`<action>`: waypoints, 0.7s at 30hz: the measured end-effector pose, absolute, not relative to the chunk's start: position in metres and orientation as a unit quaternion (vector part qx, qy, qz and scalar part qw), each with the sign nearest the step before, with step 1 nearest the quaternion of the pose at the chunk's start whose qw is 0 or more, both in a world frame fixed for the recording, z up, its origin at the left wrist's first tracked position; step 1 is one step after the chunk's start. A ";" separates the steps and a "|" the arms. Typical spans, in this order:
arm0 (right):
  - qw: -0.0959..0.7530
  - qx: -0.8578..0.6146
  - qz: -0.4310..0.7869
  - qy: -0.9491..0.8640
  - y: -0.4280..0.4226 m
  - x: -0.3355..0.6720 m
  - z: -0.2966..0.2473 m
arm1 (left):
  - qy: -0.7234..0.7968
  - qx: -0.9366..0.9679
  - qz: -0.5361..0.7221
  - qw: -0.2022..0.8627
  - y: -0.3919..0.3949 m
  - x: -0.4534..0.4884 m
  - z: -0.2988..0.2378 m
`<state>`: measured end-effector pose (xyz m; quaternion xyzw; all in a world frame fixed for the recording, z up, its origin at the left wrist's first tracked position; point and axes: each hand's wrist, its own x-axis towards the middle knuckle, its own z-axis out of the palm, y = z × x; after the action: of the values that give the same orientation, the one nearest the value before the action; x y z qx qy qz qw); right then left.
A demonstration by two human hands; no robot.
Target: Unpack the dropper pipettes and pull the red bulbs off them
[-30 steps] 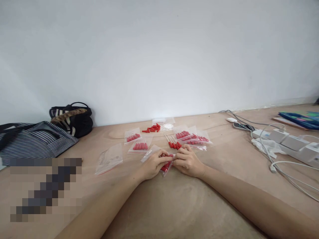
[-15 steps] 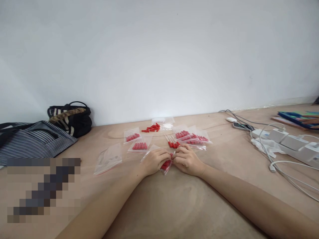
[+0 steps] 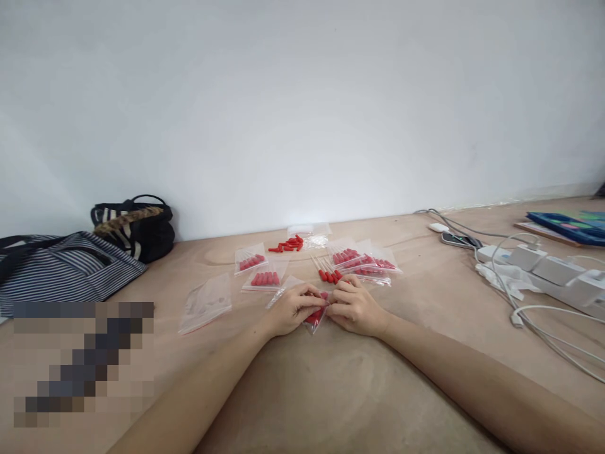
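Observation:
A small clear zip bag (image 3: pixel 314 321) with red pieces inside lies between my hands at the front middle. My left hand (image 3: pixel 289 310) pinches its left side, thumb and fingers together. From the right, the fingers of my right hand (image 3: pixel 357 307) are closed on the bag's other edge. Just beyond my right fingers lie several loose white sticks with red ends (image 3: pixel 327 273). Another clear bag (image 3: pixel 283 290) sits partly under my left hand. Filled bags of red-ended sticks (image 3: pixel 363 260) overlap behind my right hand.
Two filled bags (image 3: pixel 265 277) and a flat clear bag (image 3: pixel 207 304) lie to the left. Loose red pieces (image 3: pixel 286 243) and white sticks (image 3: pixel 316 240) are near the wall. Striped bag (image 3: pixel 89 268) and black bag (image 3: pixel 155 230) stand left; power strip (image 3: pixel 558 277) and cables right.
My left fingers have shifted slightly on the bag, and its lower corner shows a little more. At the far right, what looks like fingers over the blue object is gone from view.

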<state>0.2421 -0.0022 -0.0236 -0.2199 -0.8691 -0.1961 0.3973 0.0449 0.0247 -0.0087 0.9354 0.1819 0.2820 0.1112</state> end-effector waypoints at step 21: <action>0.414 -0.196 -0.215 -0.863 -0.002 0.243 -0.022 | 0.064 0.944 0.286 -0.150 0.027 0.052 0.002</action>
<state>0.2432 -0.0024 -0.0224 -0.1962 -0.8626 -0.2153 0.4137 0.0521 0.0270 0.0021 0.9441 0.0642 0.2864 -0.1500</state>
